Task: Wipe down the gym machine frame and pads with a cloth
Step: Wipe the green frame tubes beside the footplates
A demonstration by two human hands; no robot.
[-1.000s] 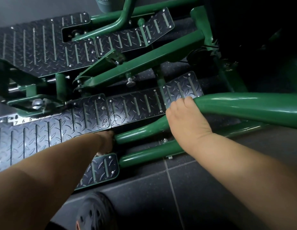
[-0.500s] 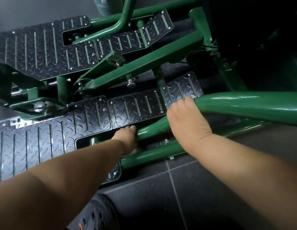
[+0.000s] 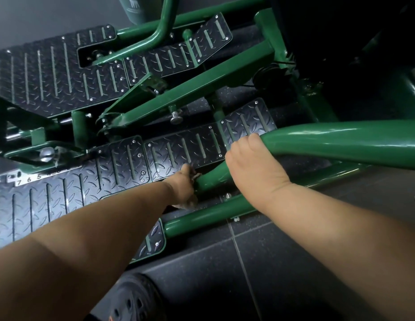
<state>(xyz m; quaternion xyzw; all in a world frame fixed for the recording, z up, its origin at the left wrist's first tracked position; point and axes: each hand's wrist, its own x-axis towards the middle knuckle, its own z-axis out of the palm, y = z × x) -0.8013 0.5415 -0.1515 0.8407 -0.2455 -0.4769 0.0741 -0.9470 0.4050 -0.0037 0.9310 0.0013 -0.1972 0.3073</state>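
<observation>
A green gym machine frame with black tread-plate footplates (image 3: 183,151) fills the upper half of the head view. My right hand (image 3: 250,167) grips the thick green tube (image 3: 341,142) where it bends downward. My left hand (image 3: 184,188) reaches under that bend and holds a small pale cloth (image 3: 195,177) against the lower part of the same tube. Only scraps of the cloth show between the fingers; most of it is hidden by the hand.
A second green tube (image 3: 202,218) runs along the dark tiled floor (image 3: 283,262) just below the hands. A pull-pin knob (image 3: 176,118) sticks out from the slanted green beam. A black perforated shoe (image 3: 132,300) shows at the bottom edge.
My left hand has slid to the right and up along the lower tube, toward the right hand. The right hand has kept its grip on the bend.
</observation>
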